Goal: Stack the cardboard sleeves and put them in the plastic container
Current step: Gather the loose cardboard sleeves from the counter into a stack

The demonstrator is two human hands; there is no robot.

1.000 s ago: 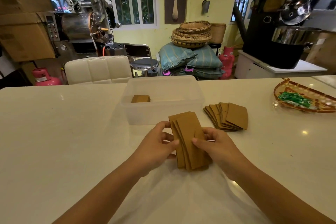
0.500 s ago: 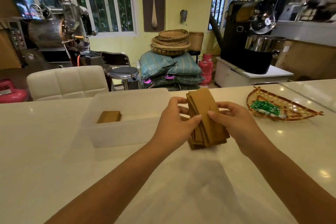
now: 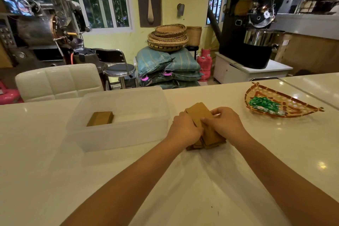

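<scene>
A bundle of brown cardboard sleeves (image 3: 201,113) rests on the white counter just right of the plastic container (image 3: 119,139). My left hand (image 3: 185,129) grips its left edge and my right hand (image 3: 224,123) grips its right edge, thumbs on top. The bundle's lower end fans out unevenly on the counter. The loose sleeves that lay here are hidden under the bundle and my hands. Inside the translucent container, a small neat stack of sleeves (image 3: 100,118) lies at the left of its floor.
A woven tray (image 3: 297,103) with green wrapped sweets (image 3: 265,104) sits at the right of the counter (image 3: 55,170). Behind the counter stand a white padded chair (image 3: 58,80), a stool, sacks and roasting machines.
Both hands carried the bundle away from me and to the right, down onto the spot where the loose sleeves lay beside the container. The camera turned right.
</scene>
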